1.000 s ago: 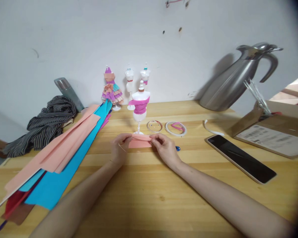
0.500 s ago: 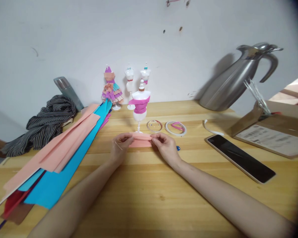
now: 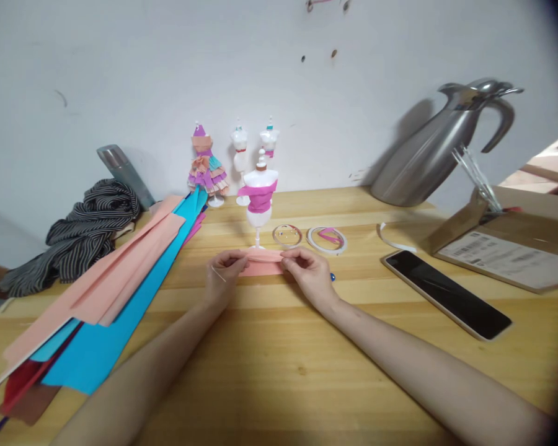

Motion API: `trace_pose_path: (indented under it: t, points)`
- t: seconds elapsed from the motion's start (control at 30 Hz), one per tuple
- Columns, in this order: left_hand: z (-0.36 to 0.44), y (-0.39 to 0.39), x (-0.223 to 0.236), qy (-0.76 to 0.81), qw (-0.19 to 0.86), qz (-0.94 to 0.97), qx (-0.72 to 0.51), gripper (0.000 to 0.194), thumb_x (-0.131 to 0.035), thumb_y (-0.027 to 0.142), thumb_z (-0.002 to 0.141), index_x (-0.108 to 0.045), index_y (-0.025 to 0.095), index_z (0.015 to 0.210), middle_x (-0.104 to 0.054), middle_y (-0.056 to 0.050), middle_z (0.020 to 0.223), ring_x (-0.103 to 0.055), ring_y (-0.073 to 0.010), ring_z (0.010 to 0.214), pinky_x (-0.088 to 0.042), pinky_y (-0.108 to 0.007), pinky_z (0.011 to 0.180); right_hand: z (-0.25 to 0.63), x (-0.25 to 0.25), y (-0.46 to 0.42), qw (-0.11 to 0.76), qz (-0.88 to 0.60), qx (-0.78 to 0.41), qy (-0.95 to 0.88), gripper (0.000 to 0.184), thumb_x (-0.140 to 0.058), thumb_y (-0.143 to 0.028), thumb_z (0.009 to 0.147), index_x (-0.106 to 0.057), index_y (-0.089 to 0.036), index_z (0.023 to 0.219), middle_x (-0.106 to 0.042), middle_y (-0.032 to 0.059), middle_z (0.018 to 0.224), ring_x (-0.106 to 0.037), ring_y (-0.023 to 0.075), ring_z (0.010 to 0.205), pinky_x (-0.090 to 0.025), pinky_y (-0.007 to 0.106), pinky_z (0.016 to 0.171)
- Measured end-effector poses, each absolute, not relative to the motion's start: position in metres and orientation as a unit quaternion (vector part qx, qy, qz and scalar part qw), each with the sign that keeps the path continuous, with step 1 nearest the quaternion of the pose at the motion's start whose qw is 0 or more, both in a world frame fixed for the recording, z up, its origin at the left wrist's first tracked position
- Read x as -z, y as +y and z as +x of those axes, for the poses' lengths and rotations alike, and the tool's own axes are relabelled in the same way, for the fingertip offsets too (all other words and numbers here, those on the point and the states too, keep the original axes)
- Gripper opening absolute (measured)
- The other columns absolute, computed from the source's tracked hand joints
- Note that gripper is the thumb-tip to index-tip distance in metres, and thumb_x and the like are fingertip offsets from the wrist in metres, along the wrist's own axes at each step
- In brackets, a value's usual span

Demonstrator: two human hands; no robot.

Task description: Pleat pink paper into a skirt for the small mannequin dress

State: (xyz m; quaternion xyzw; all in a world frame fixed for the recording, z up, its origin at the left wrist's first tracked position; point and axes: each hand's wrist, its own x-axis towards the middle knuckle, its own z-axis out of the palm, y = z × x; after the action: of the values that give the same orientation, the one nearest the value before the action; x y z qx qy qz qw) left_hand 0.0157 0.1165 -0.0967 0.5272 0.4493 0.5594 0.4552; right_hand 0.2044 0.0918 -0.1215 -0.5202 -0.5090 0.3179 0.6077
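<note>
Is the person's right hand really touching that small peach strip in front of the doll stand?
Touching: the head view shows the right hand pinching the peach strip at its right end.

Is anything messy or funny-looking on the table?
The striped cloth lies bunched up at the left, unlike the flatter paper sheets beside it. The metal jug looks tilted, but that's probably the camera bending things. I see nothing spilled.

The strip (image 3: 264, 269) is pink, the cloth (image 3: 102, 214) striped.
</note>
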Motion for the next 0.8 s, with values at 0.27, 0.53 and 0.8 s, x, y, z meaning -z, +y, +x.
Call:
trace_pose_path:
  t: [0.27, 0.53, 0.8]
  points:
    - [0.0177, 0.1154, 0.0950, 0.446, 0.466, 0.513, -0.566, 0.013, -0.074, 0.026, 0.062, -0.069, 0.016, 0.069, -0.067, 0.000, 0.057, -0.061, -0.0121, 0.054, -0.049, -0.024, 0.055, 0.2040, 0.1210, 0.0907, 0.605, -0.514, -0.310, -0.523, 0.021, -0.066, -0.031, 0.074, -0.073, -0.018, 0.089, -0.068, 0.0052, 0.079, -0.059, 0.0173, 0.068, -0.047, 0.031, 0.065]
    - [0.0177, 0.1173, 0.0988, 0.448, 0.465, 0.517, -0.561, 0.015, -0.073, 0.029, 0.065, -0.068, 0.017, 0.071, -0.068, 0.000, 0.058, -0.062, -0.0125, 0.055, -0.049, -0.024, 0.055, 0.2028, 0.1199, 0.0914, 0.608, -0.522, -0.332, -0.497, 0.022, -0.068, -0.033, 0.072, -0.071, -0.018, 0.086, -0.070, 0.0054, 0.078, -0.062, 0.0186, 0.069, -0.050, 0.033, 0.067]
    - [0.0178, 0.1190, 0.0998, 0.455, 0.472, 0.512, -0.554, 0.015, -0.073, 0.029, 0.063, -0.066, 0.017, 0.068, -0.067, 0.000, 0.054, -0.062, -0.0127, 0.051, -0.049, -0.024, 0.053, 0.2044, 0.1246, 0.0941, 0.605, -0.520, -0.351, -0.491, 0.023, -0.068, -0.033, 0.071, -0.068, -0.017, 0.088, -0.065, 0.0027, 0.073, -0.059, 0.0172, 0.067, -0.048, 0.031, 0.066]
